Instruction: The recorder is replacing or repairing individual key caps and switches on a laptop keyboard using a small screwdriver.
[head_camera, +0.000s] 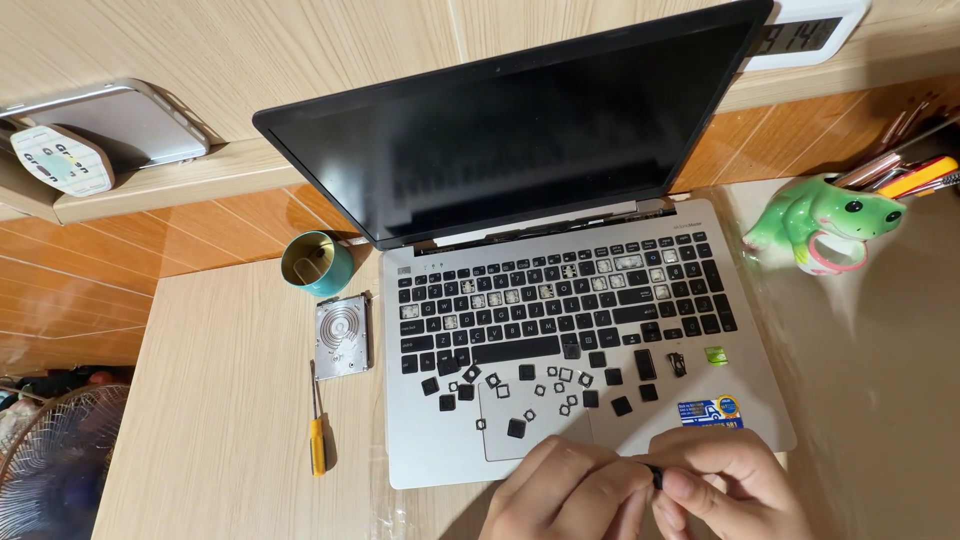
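Note:
A silver laptop (760, 400) lies open on the wooden desk, its screen (520, 120) dark. Several keys are gone from its black keyboard (560, 300), and loose keycaps and clips (540, 395) are scattered over the palm rest and touchpad. My left hand (560, 490) and my right hand (725, 480) meet at the laptop's front edge. Together they pinch one small black keycap (655, 474) between the fingertips.
Left of the laptop are a teal round tin (316, 264), a bare hard drive (342, 336) and a yellow-handled screwdriver (317, 435). A green frog mug (825, 222) with pens stands at the right. A fan (50, 450) sits below the desk's left edge.

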